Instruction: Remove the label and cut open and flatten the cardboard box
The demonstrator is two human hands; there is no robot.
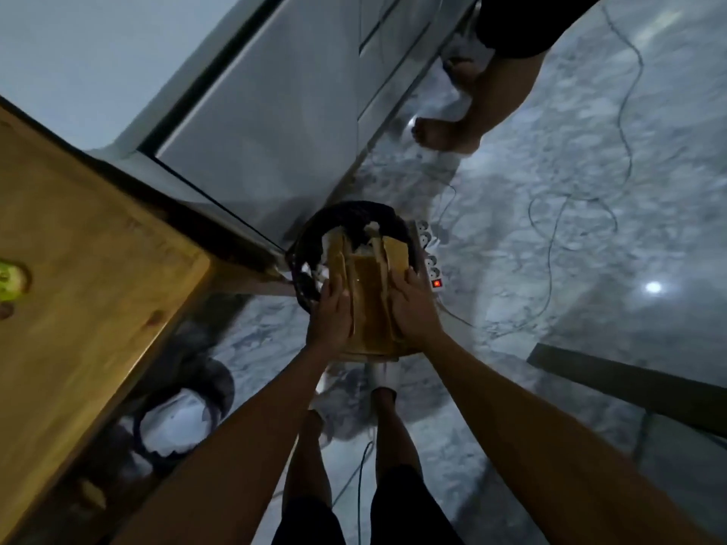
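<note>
Now, hands: the left hand (329, 312) and the right hand (413, 308) are pressing on the two sides of the flattened cardboard box (368, 293), one on each side, with fingers mostly straight and lying flat on it.
Where the box is: it is sitting between the two hands, out in front of the person, with its far end poking into the black bin (350, 238) on the floor.
Which way it lies: its long side is pointing away from the person, toward the bin. Both hands are about the same way along it, near the close end.
What I think is happening: the box is looking cut and squashed flat already, and the person is pushing it down into the bin. That is my guess.
Label: I cannot tell if one is on it; the view is blurry.
Counting: two hands, one box folded into a few flat pieces, one bin.
Nearby: one white power strip (430, 265) is lying just beside the bin, one wooden table (78, 269) is standing on the left, and another person's bare foot (444, 135) is standing far off.
</note>
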